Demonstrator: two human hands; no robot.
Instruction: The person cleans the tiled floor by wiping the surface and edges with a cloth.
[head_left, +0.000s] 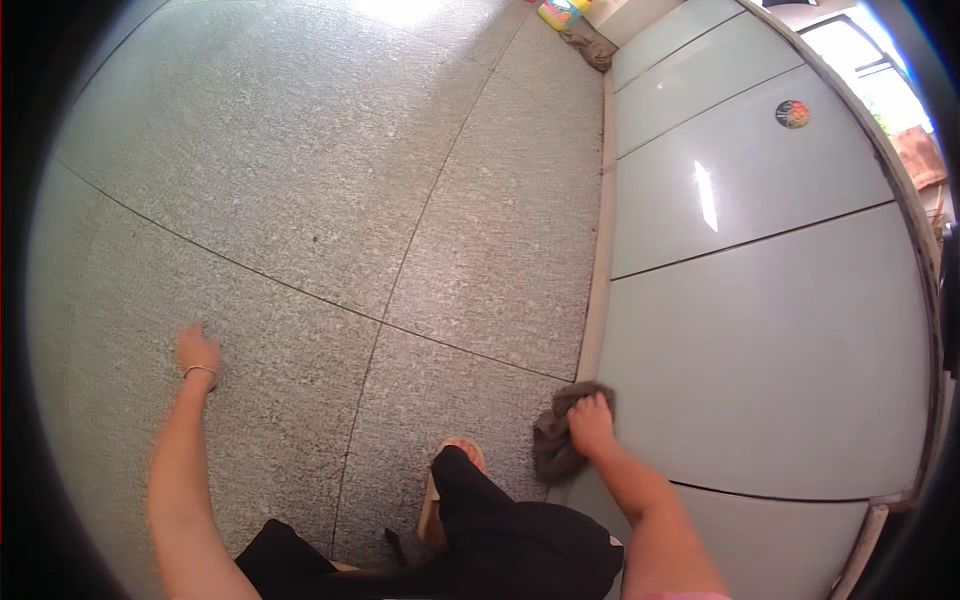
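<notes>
My right hand (591, 426) grips a bunched brown cloth (556, 442) low on the right. The cloth lies where the tiled floor (300, 247) meets the skirting of the pale cabinet fronts (765, 337), with part of it spread on the floor. Out to the left, my left hand (199, 352) is over the floor, slightly blurred, with its fingers turned away from me. Whether it touches the floor or how far its fingers are bent cannot be made out. A thin bracelet (200, 370) circles the left wrist.
A yellow bottle (561, 12) and a crumpled brown cloth (589, 49) are at the far end of the cabinets. A round sticker (793, 114) marks one panel. The counter edge (896, 172) overhangs on the right. My slippered foot (461, 454) is near the cloth.
</notes>
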